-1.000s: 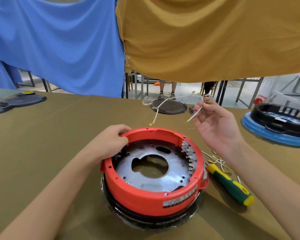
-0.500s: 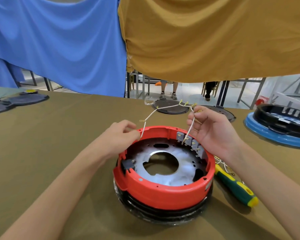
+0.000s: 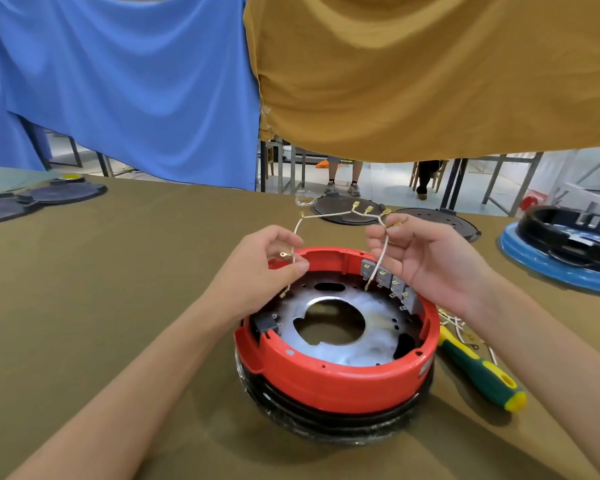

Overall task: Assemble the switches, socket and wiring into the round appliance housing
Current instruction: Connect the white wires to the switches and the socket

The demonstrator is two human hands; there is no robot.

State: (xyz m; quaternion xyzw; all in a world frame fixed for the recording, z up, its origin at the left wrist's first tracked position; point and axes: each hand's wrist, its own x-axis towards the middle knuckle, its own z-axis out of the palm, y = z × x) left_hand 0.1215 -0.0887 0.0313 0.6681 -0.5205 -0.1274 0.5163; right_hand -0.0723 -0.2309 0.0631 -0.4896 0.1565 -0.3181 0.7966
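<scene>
Housing [image 3: 336,379]: red ring under both hands, open side up for wiring.
Harness [image 3: 329,213]: stretched between the hands above it, probably to sort its terminals.
Left hand [image 3: 267,268]: pinches one lead.
Right hand [image 3: 426,261]: pinches the other, just above the switches [image 3: 392,284].

Olive-brown cloth-covered table [image 3: 118,306] bearing red round housing [image 3: 333,375], green-yellow screwdriver [image 3: 478,372], loose wires [image 3: 456,323], dark round plates [image 3: 437,220].

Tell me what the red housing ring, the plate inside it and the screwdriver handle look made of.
Red housing ring: apparently moulded plastic, smooth with a soft sheen. Inner plate: bare metal, judging by its silvery, hazy reflections. Screwdriver handle: green and yellow, matte, probably plastic or rubber.
</scene>
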